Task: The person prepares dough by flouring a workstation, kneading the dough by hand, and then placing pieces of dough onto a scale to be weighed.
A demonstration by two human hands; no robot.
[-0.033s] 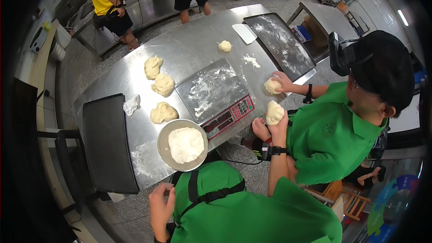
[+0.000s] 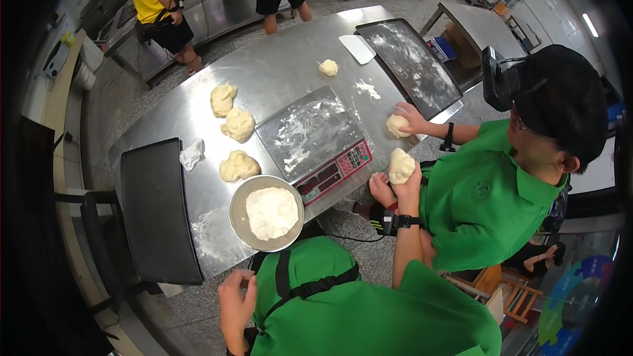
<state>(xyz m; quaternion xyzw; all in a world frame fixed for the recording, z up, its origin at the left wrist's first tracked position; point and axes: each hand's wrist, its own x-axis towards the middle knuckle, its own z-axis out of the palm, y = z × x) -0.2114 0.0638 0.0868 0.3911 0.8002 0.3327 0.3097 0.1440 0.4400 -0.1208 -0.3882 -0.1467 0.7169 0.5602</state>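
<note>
My right hand [image 2: 407, 188] reaches out past the table's near edge, its fingers closed around a pale lump of dough [image 2: 401, 165]. Low in the view, beside my green clothing, my left hand [image 2: 237, 300] is empty, with loosely bent fingers and the thumb apart from them. A steel bowl [image 2: 238, 227] of white flour [image 2: 271, 213] stands at the near table edge. Next to it is a flour-dusted scale [image 2: 310, 133] with a red control panel. Three dough lumps, including a near one [image 2: 239, 166], lie left of the scale; a small dough piece [image 2: 328, 68] lies beyond it.
At right, a co-worker's hand [image 2: 414, 118] rests on another dough ball [image 2: 397, 126]; their other hand is near mine. Black trays sit at the left [image 2: 155, 211] and far right [image 2: 415, 66]. A white scraper [image 2: 358, 49] and crumpled white cloth [image 2: 192, 155] lie on the steel table [image 2: 277, 56].
</note>
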